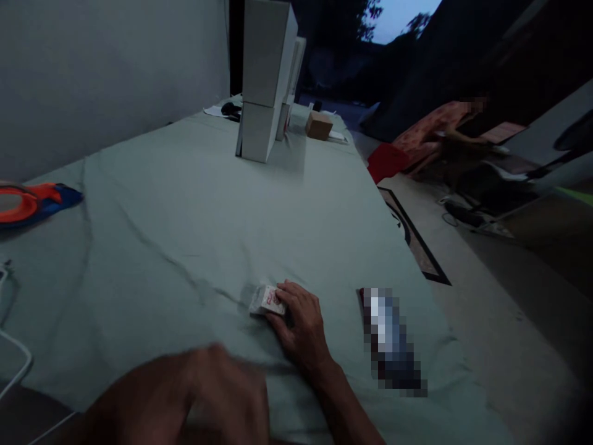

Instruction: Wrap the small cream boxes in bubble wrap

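A small white box (272,300) with red print lies on the pale green sheet (194,210), clear crinkled plastic showing at its left end. My right hand (300,315) is closed on its right end, thumb on the near side and fingers over the far side. Close to the camera at the lower left, my left hand (227,389) is bent downward and smeared by motion. Its fingers cannot be made out, nor whether it holds anything. To the right of my right hand lies a dark, pixelated flat object (389,340).
Tall white boxes (264,80) stand at the far end, beside a small brown box (319,125). An orange and blue item (37,203) and a white cable (23,358) lie on the left. A person (435,133) is beyond the right edge, near a floor mat (412,232).
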`<state>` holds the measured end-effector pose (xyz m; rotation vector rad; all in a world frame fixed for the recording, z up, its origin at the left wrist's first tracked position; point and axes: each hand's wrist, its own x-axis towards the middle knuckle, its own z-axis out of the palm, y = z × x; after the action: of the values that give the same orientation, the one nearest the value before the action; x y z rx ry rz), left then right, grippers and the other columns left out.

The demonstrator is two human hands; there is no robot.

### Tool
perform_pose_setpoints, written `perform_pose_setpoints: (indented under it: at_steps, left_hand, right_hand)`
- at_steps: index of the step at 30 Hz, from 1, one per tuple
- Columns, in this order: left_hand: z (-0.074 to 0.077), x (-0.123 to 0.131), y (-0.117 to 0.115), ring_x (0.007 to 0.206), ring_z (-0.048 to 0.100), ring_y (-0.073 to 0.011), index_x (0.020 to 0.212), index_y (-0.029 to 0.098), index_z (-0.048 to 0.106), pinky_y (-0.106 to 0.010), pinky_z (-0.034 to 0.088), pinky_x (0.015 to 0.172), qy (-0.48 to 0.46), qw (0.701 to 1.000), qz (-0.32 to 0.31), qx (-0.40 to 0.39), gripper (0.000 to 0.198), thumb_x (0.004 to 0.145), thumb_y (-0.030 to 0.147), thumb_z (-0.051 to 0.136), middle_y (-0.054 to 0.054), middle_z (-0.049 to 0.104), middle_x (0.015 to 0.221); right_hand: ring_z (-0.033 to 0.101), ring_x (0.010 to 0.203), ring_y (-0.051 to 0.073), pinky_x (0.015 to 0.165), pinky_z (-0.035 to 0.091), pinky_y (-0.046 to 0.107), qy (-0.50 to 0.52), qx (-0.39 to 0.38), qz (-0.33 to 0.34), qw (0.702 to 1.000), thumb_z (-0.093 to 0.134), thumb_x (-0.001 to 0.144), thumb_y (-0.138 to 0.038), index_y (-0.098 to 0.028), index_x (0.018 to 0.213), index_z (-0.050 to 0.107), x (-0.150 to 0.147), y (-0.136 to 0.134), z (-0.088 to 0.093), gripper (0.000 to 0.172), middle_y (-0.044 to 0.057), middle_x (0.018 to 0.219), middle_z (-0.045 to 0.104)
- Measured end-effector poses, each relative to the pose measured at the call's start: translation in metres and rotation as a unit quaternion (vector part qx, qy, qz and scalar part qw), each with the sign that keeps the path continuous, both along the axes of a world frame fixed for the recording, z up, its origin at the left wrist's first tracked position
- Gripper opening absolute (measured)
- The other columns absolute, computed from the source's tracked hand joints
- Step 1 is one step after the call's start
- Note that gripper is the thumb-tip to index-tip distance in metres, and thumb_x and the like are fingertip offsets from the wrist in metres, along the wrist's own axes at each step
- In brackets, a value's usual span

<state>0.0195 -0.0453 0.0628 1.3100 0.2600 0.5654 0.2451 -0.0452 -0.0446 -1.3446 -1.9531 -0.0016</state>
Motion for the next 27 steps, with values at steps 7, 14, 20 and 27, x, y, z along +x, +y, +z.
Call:
perform_pose_setpoints:
  at_steps: [7,14,20,27]
  left_hand:
    - [-0.069,0.054,0.056,0.1,0.058,-0.0253,0.119,0.014,0.059,-0.04,0.047,0.089,0.341,0.867,0.31,0.188,0.048,0.074,0.031,0.061,-0.012,0.062,0.113]
    - [-0.087,0.058,0.049,0.116,0.052,-0.0286,0.139,0.012,0.041,-0.044,0.041,0.101,0.346,0.863,0.321,0.183,0.072,0.077,0.041,0.063,-0.016,0.056,0.123]
    - [-0.087,0.055,0.047,0.118,0.051,-0.0293,0.145,0.009,0.03,-0.045,0.039,0.104,0.327,0.877,0.295,0.19,0.084,0.074,0.037,0.065,-0.017,0.054,0.128]
    - [-0.09,0.054,0.043,0.13,0.041,-0.0311,0.147,0.008,0.024,-0.048,0.032,0.111,0.302,0.892,0.247,0.227,0.09,0.069,0.026,0.063,-0.02,0.044,0.139]
  right_hand:
    - [0.054,0.116,0.026,0.096,0.043,0.044,0.064,-0.031,-0.018,0.997,0.061,0.086,-0.026,-0.022,0.13,0.046,0.0,-0.005,0.001,0.046,0.011,0.123,0.06]
    - [0.055,0.116,0.025,0.097,0.044,0.043,0.187,-0.135,-0.073,0.97,0.053,0.09,-0.032,-0.023,0.123,0.053,0.009,-0.002,0.018,0.034,0.009,0.127,0.06]
    - [0.06,0.106,0.026,0.084,0.049,0.039,0.207,-0.275,-0.096,0.934,0.058,0.083,-0.044,-0.02,0.119,0.057,0.025,0.014,0.041,0.043,0.012,0.123,0.062]
    - [0.06,0.071,0.017,0.065,0.047,0.029,0.229,-0.339,-0.057,0.911,0.065,0.069,-0.034,-0.018,0.094,0.067,0.026,0.05,0.03,0.03,0.002,0.077,0.067]
